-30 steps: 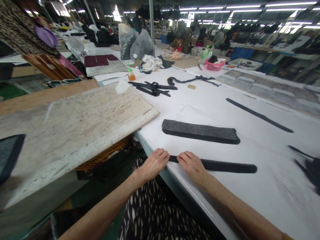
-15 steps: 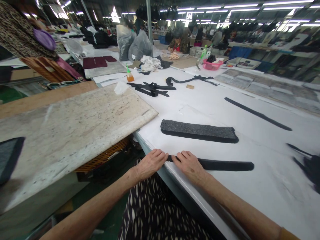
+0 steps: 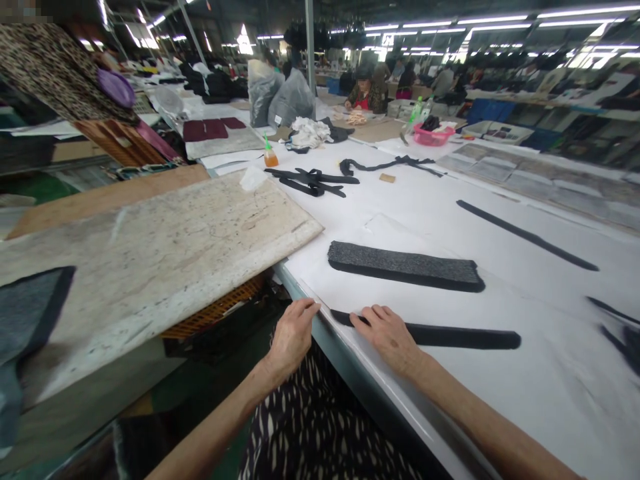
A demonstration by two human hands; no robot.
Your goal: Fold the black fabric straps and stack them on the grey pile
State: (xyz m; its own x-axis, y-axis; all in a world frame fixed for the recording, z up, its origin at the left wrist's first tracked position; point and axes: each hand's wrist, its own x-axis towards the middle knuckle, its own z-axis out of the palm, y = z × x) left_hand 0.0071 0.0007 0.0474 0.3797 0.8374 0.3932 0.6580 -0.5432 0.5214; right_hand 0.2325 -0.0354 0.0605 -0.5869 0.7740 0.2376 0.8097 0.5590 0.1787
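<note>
A narrow black fabric strip [image 3: 450, 337] lies along the near edge of the white table [image 3: 525, 387]. My right hand [image 3: 387, 333] rests flat on the strip's left end, fingers stretched out. My left hand [image 3: 293, 333] hangs just off the table's edge, fingers loosely extended, touching the rim and holding nothing. A wider grey-black knitted band [image 3: 405, 265] lies a little beyond the strip.
A marble slab [image 3: 150, 247] sits to the left over an orange crate [image 3: 220, 308]. Further back lie a tangle of black strips [image 3: 310, 180], a long black strip [image 3: 525, 233], an orange glue bottle [image 3: 271, 155] and a pink basket [image 3: 429, 133]. A person works at the far end.
My left hand has slid off the strip's end and back to the table's edge. My right hand stays on the strip. The view shifted slightly.
</note>
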